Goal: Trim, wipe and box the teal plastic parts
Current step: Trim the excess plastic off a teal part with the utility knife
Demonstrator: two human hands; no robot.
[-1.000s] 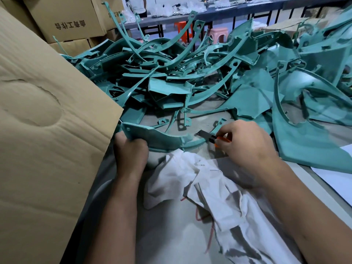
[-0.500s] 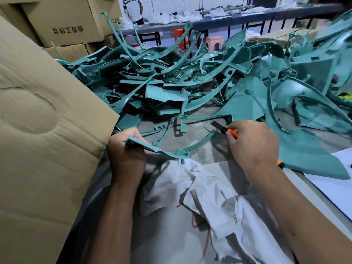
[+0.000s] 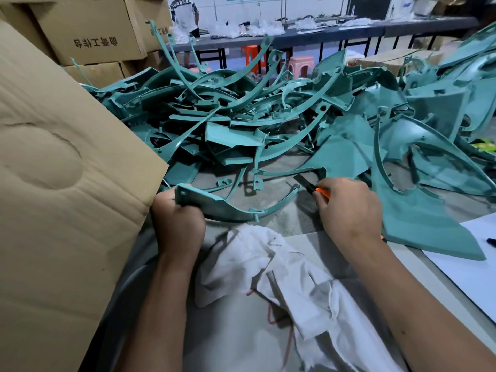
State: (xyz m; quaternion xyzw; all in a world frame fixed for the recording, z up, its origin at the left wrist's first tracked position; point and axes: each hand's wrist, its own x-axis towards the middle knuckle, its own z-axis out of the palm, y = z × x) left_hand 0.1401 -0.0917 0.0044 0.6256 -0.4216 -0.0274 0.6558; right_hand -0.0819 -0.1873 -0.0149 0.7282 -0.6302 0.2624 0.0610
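While the cardboard flap [image 3: 61,183] walls our left and the teal pile [image 3: 268,124] crowds ahead, we work in a bare patch of table [image 3: 281,210]. Our left hand [image 3: 177,224] grips the curved teal part [image 3: 230,208] at its wide end; our right hand [image 3: 349,208] clasps the orange knife [image 3: 312,187] just beyond its tip.

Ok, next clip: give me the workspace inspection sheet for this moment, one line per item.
Surface: grey table, dusty between the hands.
Job's things: left hand grips the curved teal part; right hand holds the orange utility knife, blade out, apart from the part; white rag lies just below.
Clutter: pile of teal parts across the table; white sheet at right.
Grips: both closed on their items.
Cables: thin red string by the rag.
Surroundings: cardboard flap at left, stacked boxes, a person at a far bench.
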